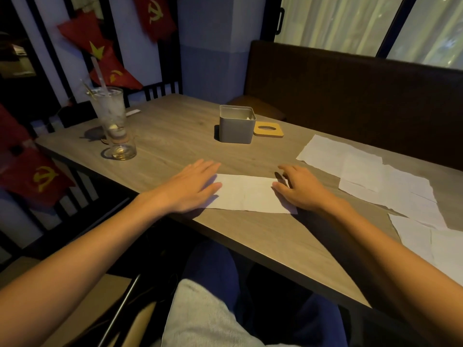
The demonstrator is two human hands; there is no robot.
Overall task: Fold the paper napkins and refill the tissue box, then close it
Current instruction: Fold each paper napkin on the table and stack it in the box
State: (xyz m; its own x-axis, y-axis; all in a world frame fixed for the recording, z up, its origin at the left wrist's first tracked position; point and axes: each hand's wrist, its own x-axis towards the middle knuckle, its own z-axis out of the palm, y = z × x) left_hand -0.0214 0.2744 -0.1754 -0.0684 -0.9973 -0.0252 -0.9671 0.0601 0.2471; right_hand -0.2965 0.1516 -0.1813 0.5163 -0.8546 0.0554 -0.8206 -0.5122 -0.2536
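The folded napkin (246,194) sits close to the near edge of the table (175,126), a long white strip with a fair bit of bare wood between it and the grey tissue box (236,126) further back. The box is open, and its yellow lid (268,129) lies flat on the table, touching its right side. Loose napkins (370,171) sprawl along the right side. Two glasses (115,123) stand far left by that edge. The left hand (193,186) lies flat, fingers spread, pressing the strip's left end; the right hand (300,187) presses the right end, fingers slightly curled. Neither hand grips anything.
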